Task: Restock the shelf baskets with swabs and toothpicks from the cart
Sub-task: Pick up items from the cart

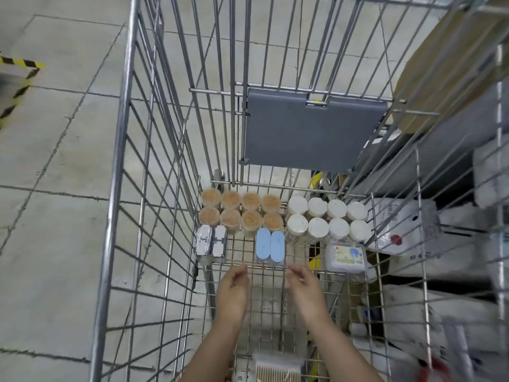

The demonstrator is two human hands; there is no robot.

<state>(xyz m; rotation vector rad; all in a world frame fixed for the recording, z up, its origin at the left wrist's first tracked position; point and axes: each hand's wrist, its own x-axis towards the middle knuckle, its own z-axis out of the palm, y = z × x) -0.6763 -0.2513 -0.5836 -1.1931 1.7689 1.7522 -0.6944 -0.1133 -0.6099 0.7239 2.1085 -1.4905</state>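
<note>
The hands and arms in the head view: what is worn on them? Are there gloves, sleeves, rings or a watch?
Nothing worn is visible. The left hand and the right hand are bare, without gloves. Both forearms are bare as far as the lower edge of the picture, so no sleeve shows. No watch, bracelet or ring can be seen, though the picture is slightly blurred around the fingers, so a thin ring could be missed.

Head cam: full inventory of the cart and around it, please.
toothpick jars: 8, tan tops, cart floor far left, two rows
white-lid jars: 8, white, cart floor far right, two rows
silver cases: 2, silver, left, near the tan jars
blue-lid boxes: 2, light blue, centre
swab box: 1, clear with white label, right
swab pack: 1, white and tan, bottom edge
seat flap: 1, grey, far wall
left hand: open, empty
right hand: open, empty
</note>
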